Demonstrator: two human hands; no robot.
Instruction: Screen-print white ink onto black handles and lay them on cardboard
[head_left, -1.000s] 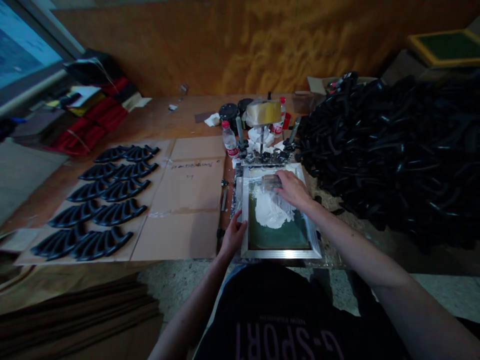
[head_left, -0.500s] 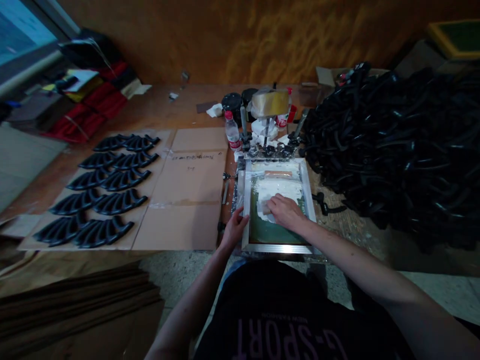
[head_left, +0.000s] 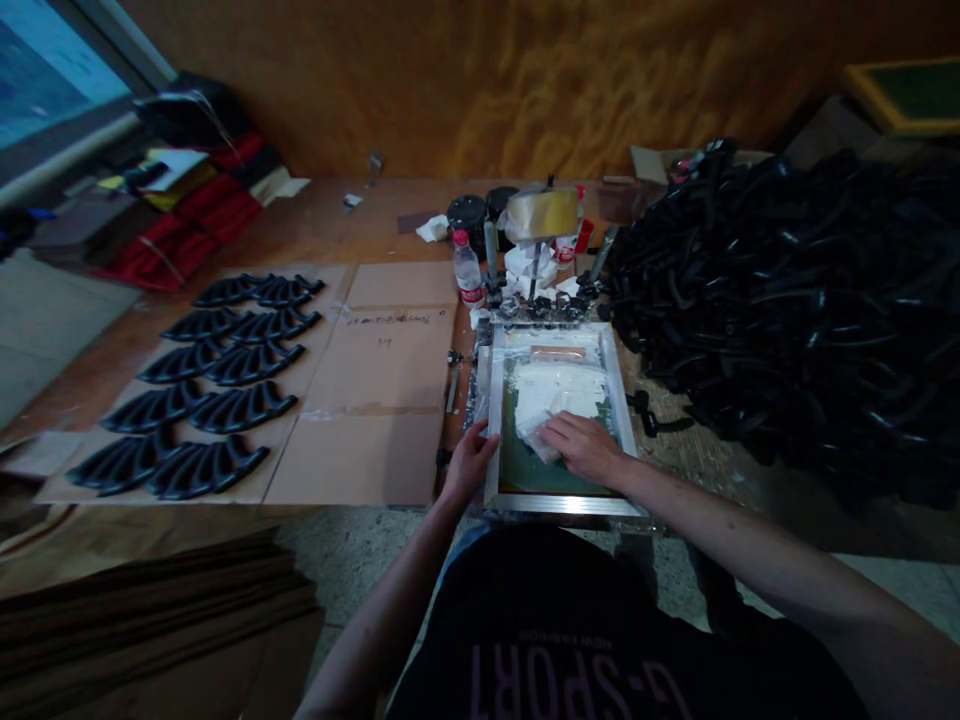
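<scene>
A silver-edged screen printing frame (head_left: 625, 400) with a green mesh lies on the bench in front of me. White ink (head_left: 559, 385) is spread over the middle of the mesh. My right hand (head_left: 585, 448) grips a small white-smeared scraper (head_left: 541, 440), tilted against the mesh at the near edge of the ink. My left hand (head_left: 471, 462) holds the frame's left side, thumb and fingers at its edge. Across the far part of the screen lies a tan wooden strip (head_left: 557, 353). Hinge clamps (head_left: 536, 305) stand at the frame's back edge.
Rows of black curved handle-like parts (head_left: 244, 407) lie on cardboard (head_left: 375, 385) at left. A big heap of similar black parts (head_left: 787, 300) fills the right. Behind the frame stand a red-capped bottle (head_left: 467, 270), black tubs (head_left: 466, 212) and a tape-wrapped weight (head_left: 544, 213).
My right hand has drawn the scraper a little toward me over the mesh, and the scraper now sits at a slant. My left hand stays at the frame's side. The view has shifted slightly.
</scene>
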